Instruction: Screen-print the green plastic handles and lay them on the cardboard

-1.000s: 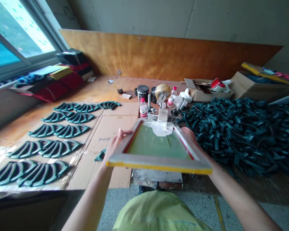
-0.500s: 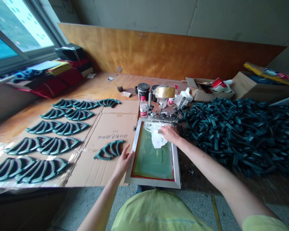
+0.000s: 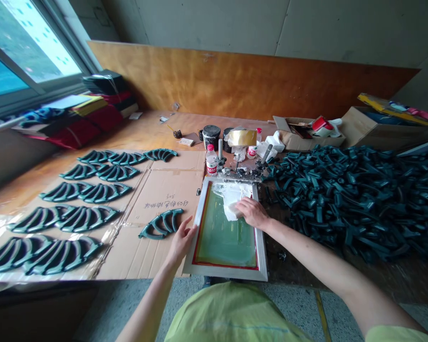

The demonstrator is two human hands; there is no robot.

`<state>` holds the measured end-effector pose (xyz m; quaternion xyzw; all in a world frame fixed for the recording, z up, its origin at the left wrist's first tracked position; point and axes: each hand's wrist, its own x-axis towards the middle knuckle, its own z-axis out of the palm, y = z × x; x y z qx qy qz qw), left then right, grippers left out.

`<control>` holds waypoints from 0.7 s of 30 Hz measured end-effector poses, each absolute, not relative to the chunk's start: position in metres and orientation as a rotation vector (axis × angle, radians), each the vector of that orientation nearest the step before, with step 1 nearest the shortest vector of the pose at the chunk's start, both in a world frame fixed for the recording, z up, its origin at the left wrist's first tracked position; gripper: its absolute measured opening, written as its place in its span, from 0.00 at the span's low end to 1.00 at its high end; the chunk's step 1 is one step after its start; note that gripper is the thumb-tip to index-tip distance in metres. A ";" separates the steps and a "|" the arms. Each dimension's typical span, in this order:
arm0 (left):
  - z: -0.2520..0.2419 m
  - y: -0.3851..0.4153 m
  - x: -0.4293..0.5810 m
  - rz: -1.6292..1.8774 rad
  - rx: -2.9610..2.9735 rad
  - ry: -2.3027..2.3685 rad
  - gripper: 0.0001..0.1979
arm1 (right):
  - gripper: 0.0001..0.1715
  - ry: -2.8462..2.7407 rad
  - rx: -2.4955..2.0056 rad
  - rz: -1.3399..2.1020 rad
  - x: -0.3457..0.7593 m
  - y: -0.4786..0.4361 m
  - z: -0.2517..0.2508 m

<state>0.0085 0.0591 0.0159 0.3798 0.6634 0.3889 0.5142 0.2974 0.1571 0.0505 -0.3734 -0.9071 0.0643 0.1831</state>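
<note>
A framed screen (image 3: pixel 228 242) with a green mesh and a silver-grey frame lies in front of me. White paste (image 3: pixel 229 195) covers part of its upper half. My right hand (image 3: pixel 251 212) is closed on a small flat tool (image 3: pixel 236 209), pressed to the mesh at the paste's lower right edge. At the frame's left edge rests my left hand (image 3: pixel 184 239), fingers apart and holding nothing. Just left of it, a dark green curved slatted part (image 3: pixel 161 224) lies on the cardboard (image 3: pixel 139 259). A metal clamp (image 3: pixel 238 175) stands at the screen's far edge.
Rows of similar green parts (image 3: pixel 87 218) lie on the left cardboard. A big heap of green pieces (image 3: pixel 342 199) fills the right side. Behind the screen stand a red-capped bottle (image 3: pixel 211 160), a black tub (image 3: pixel 211 137) and a tape roll (image 3: pixel 243 137). Cardboard boxes (image 3: pixel 369 129) sit back right.
My right hand has moved down the screen, toward me, with the flat tool. The paste beside it has spread a little. My left hand stays at the frame's left edge.
</note>
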 end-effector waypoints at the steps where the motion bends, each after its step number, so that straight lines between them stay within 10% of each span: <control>1: 0.017 0.059 0.009 0.936 0.902 1.589 0.42 | 0.19 -2.569 -1.016 0.190 0.300 0.151 0.048; 7: 0.025 0.060 0.007 0.916 0.870 1.561 0.45 | 0.09 -2.517 -1.136 0.280 0.307 0.174 0.070; 13: 0.070 0.070 -0.003 0.962 0.919 1.499 0.39 | 0.36 -2.319 -1.514 0.221 0.296 0.243 0.100; 21: 0.144 0.135 0.009 1.323 0.971 1.230 0.32 | 0.11 -1.870 -1.893 0.185 0.366 0.224 0.075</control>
